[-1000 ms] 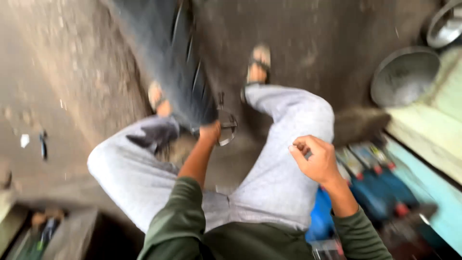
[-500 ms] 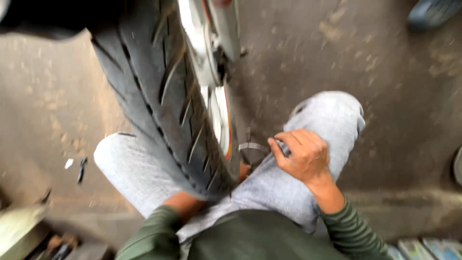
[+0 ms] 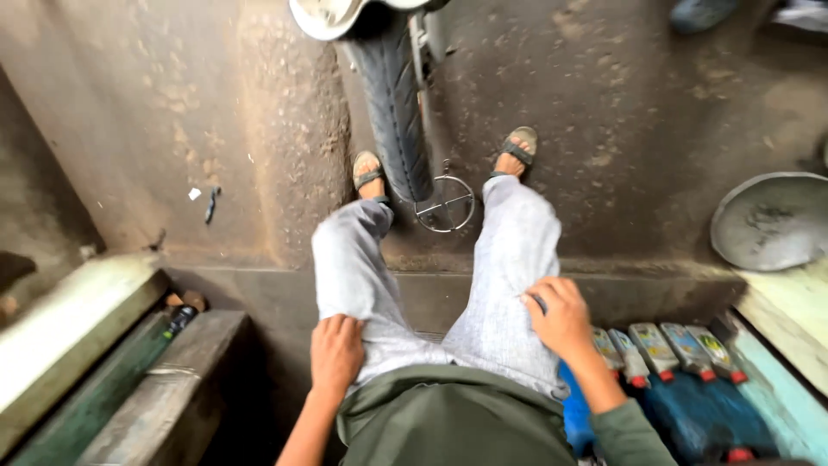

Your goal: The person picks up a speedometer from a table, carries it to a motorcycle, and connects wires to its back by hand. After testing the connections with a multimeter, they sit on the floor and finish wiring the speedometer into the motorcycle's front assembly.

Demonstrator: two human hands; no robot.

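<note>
We sat with the left hand (image 3: 336, 349) flat and empty on the grey trouser leg (image 3: 358, 276), while the right hand (image 3: 561, 318) was curled around a small dark object (image 3: 539, 302) on the other thigh. A motorcycle tyre (image 3: 397, 103) stood between our sandalled feet, a round wire ring (image 3: 445, 204) just beside it.

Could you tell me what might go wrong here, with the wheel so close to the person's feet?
The black ribbed tyre stands between the sandalled feet; if it rolls, bare toes could be pinched. The round wire ring by the right foot may trip a step. The right hand seems to hold a small dark object, which could slip.
</note>
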